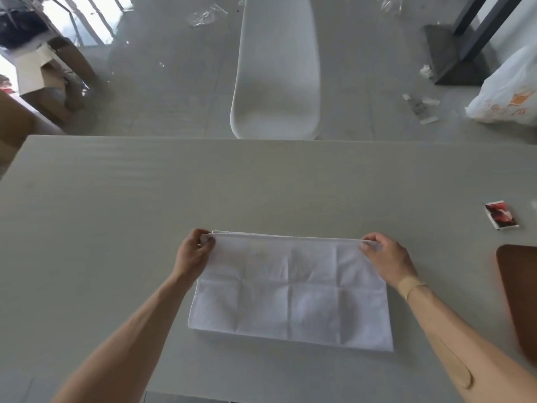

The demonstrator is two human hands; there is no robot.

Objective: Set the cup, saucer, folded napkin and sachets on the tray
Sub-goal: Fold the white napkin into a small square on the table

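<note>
A white napkin (290,292) lies creased and folded over once on the pale table (116,213), in front of me. My left hand (194,251) pinches its far left corner. My right hand (383,254) pinches its far right corner. Both corners lie at the napkin's far edge, where two layers meet. A red sachet (501,215) rests on the table at the far right. The brown tray (520,289) shows only its left part at the right edge of the view. No cup or saucer is in view.
A white chair (276,71) stands behind the table's far edge. Cardboard boxes (49,80) sit on the floor at the left, and a white plastic bag (511,91) at the right beside a dark metal frame (465,33). Scraps of wrapping litter the floor.
</note>
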